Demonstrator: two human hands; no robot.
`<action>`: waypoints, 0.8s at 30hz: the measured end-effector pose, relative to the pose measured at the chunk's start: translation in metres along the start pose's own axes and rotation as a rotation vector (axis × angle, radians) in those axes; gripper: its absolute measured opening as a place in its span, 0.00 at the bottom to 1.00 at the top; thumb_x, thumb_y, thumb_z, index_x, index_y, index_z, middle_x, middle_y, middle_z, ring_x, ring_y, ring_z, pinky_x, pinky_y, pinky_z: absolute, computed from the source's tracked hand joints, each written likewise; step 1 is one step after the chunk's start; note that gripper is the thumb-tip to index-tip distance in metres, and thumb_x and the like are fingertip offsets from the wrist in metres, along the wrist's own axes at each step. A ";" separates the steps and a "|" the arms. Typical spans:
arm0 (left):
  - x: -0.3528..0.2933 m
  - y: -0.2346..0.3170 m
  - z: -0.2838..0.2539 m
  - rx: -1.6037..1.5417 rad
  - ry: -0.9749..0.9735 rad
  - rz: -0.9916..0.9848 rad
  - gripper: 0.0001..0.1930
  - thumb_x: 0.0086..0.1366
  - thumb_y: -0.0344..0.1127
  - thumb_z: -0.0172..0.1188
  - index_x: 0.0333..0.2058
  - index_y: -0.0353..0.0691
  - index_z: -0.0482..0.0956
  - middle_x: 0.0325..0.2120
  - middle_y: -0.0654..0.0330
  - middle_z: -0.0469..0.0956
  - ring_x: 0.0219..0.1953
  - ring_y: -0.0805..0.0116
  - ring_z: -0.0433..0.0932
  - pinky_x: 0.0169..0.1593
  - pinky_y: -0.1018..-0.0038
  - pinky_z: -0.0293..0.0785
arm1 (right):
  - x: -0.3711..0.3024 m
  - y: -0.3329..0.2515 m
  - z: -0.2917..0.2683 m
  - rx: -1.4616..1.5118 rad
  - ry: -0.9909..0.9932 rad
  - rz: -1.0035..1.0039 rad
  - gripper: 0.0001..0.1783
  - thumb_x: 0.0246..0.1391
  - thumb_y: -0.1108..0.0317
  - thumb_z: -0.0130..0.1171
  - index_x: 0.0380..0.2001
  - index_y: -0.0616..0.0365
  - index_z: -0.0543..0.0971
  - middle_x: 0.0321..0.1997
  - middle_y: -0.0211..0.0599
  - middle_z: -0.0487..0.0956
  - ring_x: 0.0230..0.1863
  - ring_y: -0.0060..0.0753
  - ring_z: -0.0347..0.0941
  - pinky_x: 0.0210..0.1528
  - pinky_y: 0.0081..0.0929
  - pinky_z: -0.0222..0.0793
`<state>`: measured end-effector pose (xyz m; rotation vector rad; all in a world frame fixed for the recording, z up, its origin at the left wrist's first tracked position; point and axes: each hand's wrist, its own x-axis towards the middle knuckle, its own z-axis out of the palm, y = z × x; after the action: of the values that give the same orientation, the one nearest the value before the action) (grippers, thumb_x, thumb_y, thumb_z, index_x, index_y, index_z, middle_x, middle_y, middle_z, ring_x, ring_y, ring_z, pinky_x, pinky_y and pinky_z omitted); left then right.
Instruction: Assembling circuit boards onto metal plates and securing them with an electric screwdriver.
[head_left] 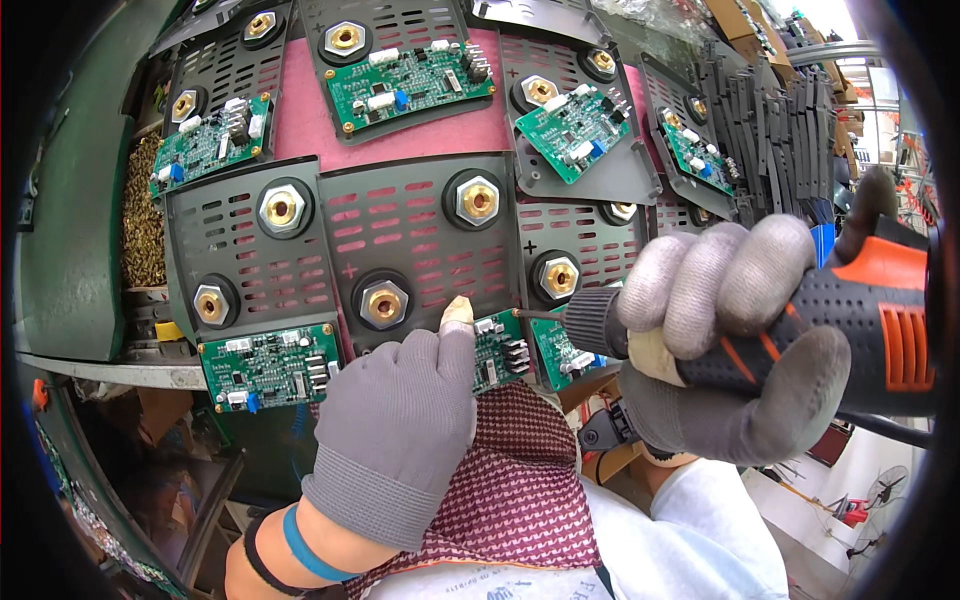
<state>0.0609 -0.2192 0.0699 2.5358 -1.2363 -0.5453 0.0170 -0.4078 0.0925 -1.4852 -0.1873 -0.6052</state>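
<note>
My left hand (400, 420), in a grey glove, rests over a green circuit board (500, 350) at the near edge of the middle dark metal panel (420, 225). One digit with a pale tip points up along the panel; the other fingers curl out of sight around the board. An orange and black power screwdriver (850, 310) lies sideways in my right hand (720, 310), gloved too, its fingers wrapped round the body. Its thin bit (538, 314) reaches left to the board's upper right corner. Two brass-centred hex nuts (383, 302) sit on the panel.
Several similar panels with boards surround this one, including a board (275, 365) at left and another (575, 135) behind. Pink sheet (305, 100) shows between them. Brass parts (143, 215) fill a bin at left; dark metal strips (775, 135) stack at right.
</note>
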 end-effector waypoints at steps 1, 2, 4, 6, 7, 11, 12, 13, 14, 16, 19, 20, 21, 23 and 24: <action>0.001 -0.001 0.001 0.032 0.066 0.043 0.26 0.51 0.32 0.61 0.51 0.34 0.69 0.23 0.61 0.68 0.26 0.66 0.73 0.26 0.71 0.71 | 0.000 0.000 0.000 0.005 -0.005 -0.001 0.32 0.59 0.57 0.53 0.57 0.57 0.49 0.26 0.28 0.66 0.19 0.18 0.65 0.22 0.22 0.70; 0.001 -0.002 0.003 0.064 0.132 0.084 0.21 0.57 0.30 0.55 0.51 0.32 0.71 0.21 0.63 0.67 0.22 0.71 0.72 0.22 0.75 0.69 | -0.001 0.000 0.001 0.008 -0.012 -0.004 0.32 0.59 0.57 0.53 0.57 0.57 0.49 0.26 0.28 0.66 0.19 0.18 0.65 0.22 0.22 0.70; 0.000 -0.002 0.004 0.070 0.127 0.085 0.21 0.58 0.30 0.55 0.51 0.32 0.71 0.21 0.63 0.67 0.22 0.72 0.72 0.22 0.75 0.69 | -0.001 -0.001 0.002 0.014 -0.023 -0.001 0.33 0.59 0.58 0.53 0.58 0.57 0.48 0.26 0.28 0.66 0.19 0.18 0.65 0.21 0.22 0.70; -0.001 -0.001 0.004 0.076 0.124 0.091 0.21 0.58 0.30 0.55 0.51 0.32 0.70 0.21 0.64 0.67 0.23 0.72 0.72 0.22 0.75 0.69 | -0.001 -0.001 0.003 0.018 -0.035 -0.002 0.34 0.59 0.58 0.53 0.59 0.57 0.48 0.25 0.28 0.66 0.18 0.17 0.65 0.21 0.22 0.70; -0.001 -0.001 0.004 0.035 0.076 0.054 0.26 0.51 0.32 0.61 0.51 0.34 0.69 0.23 0.61 0.68 0.25 0.67 0.73 0.26 0.71 0.70 | -0.001 -0.001 0.003 0.021 -0.040 -0.003 0.34 0.59 0.58 0.53 0.59 0.57 0.47 0.25 0.28 0.66 0.18 0.17 0.65 0.21 0.21 0.70; -0.002 -0.001 0.003 -0.018 0.021 0.013 0.31 0.45 0.34 0.66 0.50 0.36 0.68 0.25 0.59 0.68 0.28 0.61 0.74 0.30 0.67 0.72 | 0.000 -0.001 0.005 0.028 -0.059 0.004 0.36 0.59 0.58 0.54 0.61 0.57 0.46 0.25 0.28 0.66 0.18 0.17 0.65 0.20 0.21 0.70; -0.002 -0.001 0.003 -0.024 0.022 0.016 0.31 0.45 0.34 0.66 0.50 0.36 0.68 0.25 0.59 0.68 0.28 0.61 0.74 0.30 0.67 0.72 | 0.000 -0.001 0.006 0.029 -0.060 0.004 0.36 0.59 0.58 0.54 0.61 0.57 0.46 0.25 0.28 0.66 0.18 0.17 0.65 0.20 0.21 0.70; -0.002 -0.002 0.003 -0.012 0.032 0.026 0.31 0.46 0.34 0.66 0.50 0.36 0.68 0.25 0.59 0.68 0.29 0.61 0.74 0.30 0.67 0.72 | 0.000 0.000 0.006 0.032 -0.056 0.008 0.37 0.59 0.58 0.54 0.61 0.57 0.46 0.25 0.28 0.66 0.18 0.17 0.65 0.20 0.20 0.70; -0.002 -0.002 0.003 0.003 0.020 0.032 0.31 0.46 0.34 0.66 0.50 0.36 0.68 0.26 0.59 0.69 0.29 0.61 0.74 0.30 0.67 0.72 | 0.001 0.000 0.007 0.034 -0.056 0.007 0.37 0.59 0.58 0.54 0.62 0.57 0.45 0.25 0.28 0.66 0.17 0.16 0.64 0.20 0.20 0.70; -0.002 -0.003 0.002 -0.007 0.031 0.035 0.30 0.46 0.34 0.66 0.50 0.36 0.68 0.26 0.58 0.69 0.30 0.61 0.74 0.31 0.67 0.72 | 0.002 -0.001 0.007 0.041 -0.047 0.000 0.38 0.59 0.58 0.54 0.62 0.57 0.45 0.25 0.27 0.66 0.17 0.16 0.64 0.20 0.20 0.70; -0.001 -0.002 -0.001 -0.008 0.005 0.028 0.30 0.47 0.34 0.66 0.51 0.36 0.68 0.27 0.58 0.69 0.30 0.60 0.74 0.31 0.67 0.72 | 0.005 -0.008 0.007 0.061 -0.028 -0.015 0.40 0.59 0.58 0.54 0.64 0.57 0.44 0.25 0.27 0.66 0.17 0.16 0.64 0.19 0.20 0.70; -0.001 -0.002 -0.002 -0.009 -0.035 0.016 0.31 0.48 0.34 0.66 0.52 0.36 0.67 0.27 0.57 0.70 0.30 0.59 0.74 0.32 0.67 0.72 | 0.006 -0.012 0.007 0.072 -0.024 -0.021 0.40 0.59 0.58 0.54 0.64 0.57 0.43 0.25 0.27 0.66 0.17 0.16 0.64 0.19 0.19 0.70; -0.001 -0.003 -0.004 -0.001 -0.003 0.022 0.31 0.48 0.34 0.66 0.52 0.36 0.67 0.27 0.57 0.70 0.30 0.59 0.74 0.32 0.67 0.72 | 0.008 -0.016 0.007 0.080 -0.018 -0.027 0.40 0.59 0.58 0.54 0.64 0.57 0.43 0.25 0.27 0.66 0.17 0.16 0.64 0.19 0.19 0.70; -0.003 -0.005 -0.010 -0.159 -0.025 0.033 0.30 0.50 0.36 0.67 0.52 0.35 0.68 0.27 0.58 0.71 0.29 0.63 0.74 0.33 0.68 0.72 | 0.011 -0.027 0.008 0.106 -0.015 -0.039 0.41 0.58 0.58 0.55 0.65 0.57 0.43 0.24 0.27 0.66 0.16 0.16 0.64 0.19 0.19 0.69; -0.005 -0.008 -0.014 -0.167 -0.043 0.022 0.30 0.50 0.36 0.67 0.52 0.35 0.68 0.27 0.58 0.71 0.29 0.63 0.74 0.33 0.68 0.72 | 0.012 -0.032 0.009 0.115 -0.013 -0.048 0.42 0.58 0.58 0.55 0.65 0.57 0.42 0.24 0.27 0.66 0.16 0.15 0.64 0.18 0.19 0.69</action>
<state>0.0700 -0.2093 0.0800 2.3815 -1.1787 -0.6723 0.0143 -0.4011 0.1271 -1.3767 -0.2646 -0.6130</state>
